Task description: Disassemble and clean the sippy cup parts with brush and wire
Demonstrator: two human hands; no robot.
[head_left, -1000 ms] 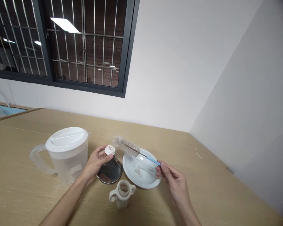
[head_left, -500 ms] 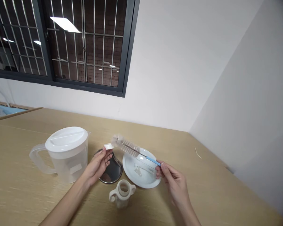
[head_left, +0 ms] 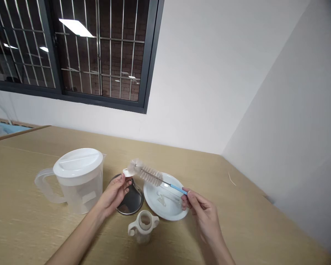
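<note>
Between the fingers of my left hand (head_left: 116, 192) is a small white bottle collar ring (head_left: 128, 172), partly covered by bristles. My right hand (head_left: 202, 209) grips the blue handle of a bottle brush (head_left: 151, 176), whose bristly tip points left and meets the ring. Beneath the brush lies a white plate (head_left: 165, 211) with a small clear piece and a thin clear rod on it. A dark, shiny metal tray (head_left: 130, 202) lies under my left hand. Nearer to me stands an uncapped baby bottle (head_left: 143, 230) with two side handles.
A clear plastic pitcher (head_left: 81, 187) with a white lid stands left of my left hand. On the right of the wooden table (head_left: 253, 221) lies a thin pale strip (head_left: 231, 179). A wall and a barred window rise behind the table.
My left hand has turned the white ring from facing up to tilted toward the brush. The brush tip has shifted slightly left and now overlaps the ring. My right hand has barely moved.
</note>
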